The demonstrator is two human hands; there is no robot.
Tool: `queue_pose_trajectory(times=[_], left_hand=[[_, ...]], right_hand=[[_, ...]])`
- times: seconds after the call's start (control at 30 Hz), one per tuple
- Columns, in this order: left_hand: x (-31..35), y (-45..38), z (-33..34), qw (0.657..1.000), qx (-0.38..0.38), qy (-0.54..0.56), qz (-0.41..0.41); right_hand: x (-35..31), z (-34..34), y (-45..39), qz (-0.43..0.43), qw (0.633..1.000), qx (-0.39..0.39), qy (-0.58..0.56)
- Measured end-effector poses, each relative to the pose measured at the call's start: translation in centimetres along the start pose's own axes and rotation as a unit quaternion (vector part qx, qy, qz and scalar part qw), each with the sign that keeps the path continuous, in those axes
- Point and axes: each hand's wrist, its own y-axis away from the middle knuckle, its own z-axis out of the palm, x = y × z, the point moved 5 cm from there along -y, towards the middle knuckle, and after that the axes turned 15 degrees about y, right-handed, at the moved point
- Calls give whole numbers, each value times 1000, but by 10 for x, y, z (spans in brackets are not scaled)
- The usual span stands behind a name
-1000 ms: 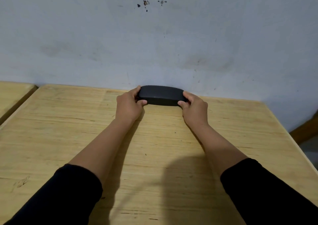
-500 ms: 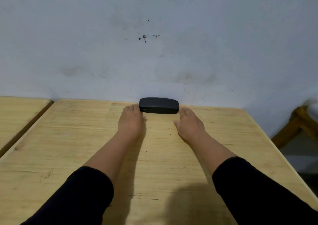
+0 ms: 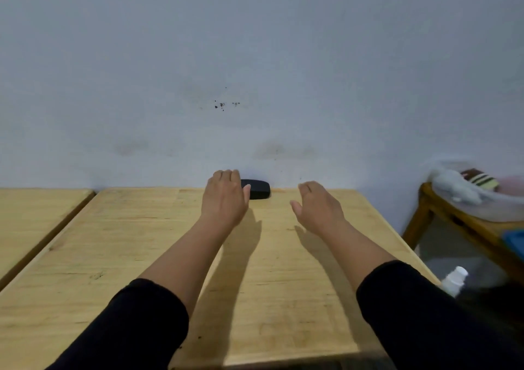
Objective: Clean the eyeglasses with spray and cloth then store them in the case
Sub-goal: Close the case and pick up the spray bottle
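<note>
While one closed black glasses case [image 3: 257, 189] sits at the wooden table's [image 3: 141, 242] far edge, two hands hover (left hand [image 3: 225, 199], right hand [image 3: 319, 208]), fingers relaxed, holding nothing.

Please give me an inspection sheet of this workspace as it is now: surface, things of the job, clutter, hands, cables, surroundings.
Surface: wooden table, pale, against the wall.
Job's things: black case, closed, at the table's far edge; white spray bottle low by the table's right edge. Eyeglasses and cloth: nothing seen.
Clutter: nothing seen.
Hands: left hand open, partly covering the case, contact unclear; right hand open, apart from it.
Cables: nothing seen.
Surroundings: stained wall; second table at left; wooden bench with bundles at right.
</note>
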Motion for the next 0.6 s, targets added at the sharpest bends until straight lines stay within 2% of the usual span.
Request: queue_pose_trajectory(times=[0.3, 0.6], left_hand=[[110, 21, -25, 991, 32, 73, 105], [202, 58, 21, 968, -6, 172, 182]], right_hand=[[91, -61, 67, 75, 996, 55, 11], [174, -65, 141, 154, 985, 71, -4]])
